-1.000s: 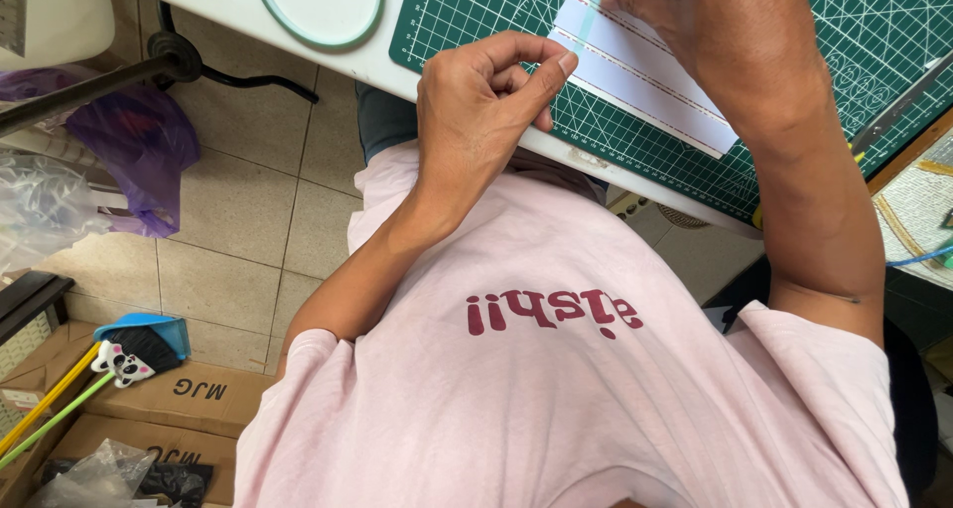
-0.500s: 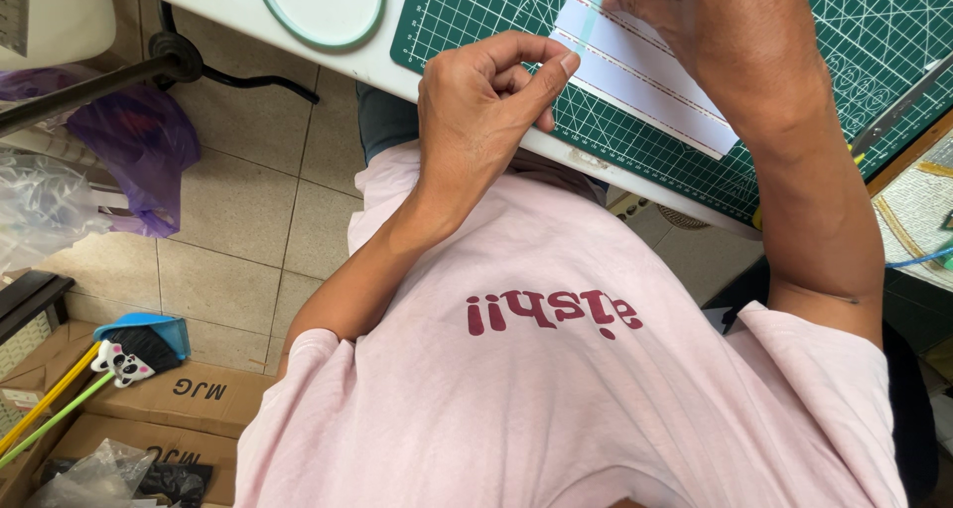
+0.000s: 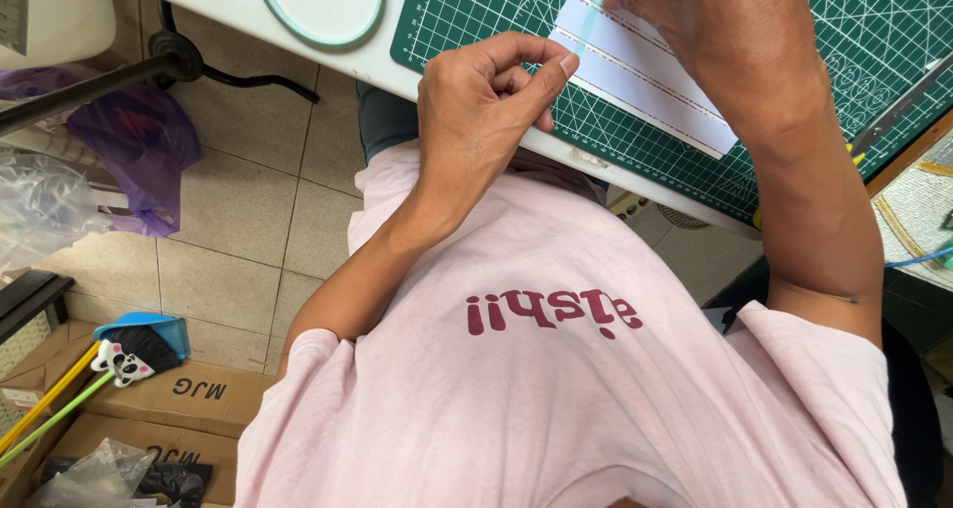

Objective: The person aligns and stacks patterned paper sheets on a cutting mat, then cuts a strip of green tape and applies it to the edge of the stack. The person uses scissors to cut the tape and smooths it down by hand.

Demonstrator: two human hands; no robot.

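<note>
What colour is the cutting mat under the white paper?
Dark green with a light grid, seen in the head view: the cutting mat under the white paper.

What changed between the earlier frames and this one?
Nothing visibly moved. The left hand stays pinched at the near edge of the white paper sheet, the right hand stays pressed on the sheet's far part, and the sheet lies in the same place on the green cutting mat.

A white desk (image 3: 223, 17) runs along the top. A green cutting mat (image 3: 476, 12) lies on it, close to its near edge. A round pale-green ring (image 3: 320, 4) rests on the desk just left of the mat. A white paper sheet (image 3: 645, 76) lies on the mat, near the desk's front edge.
</note>
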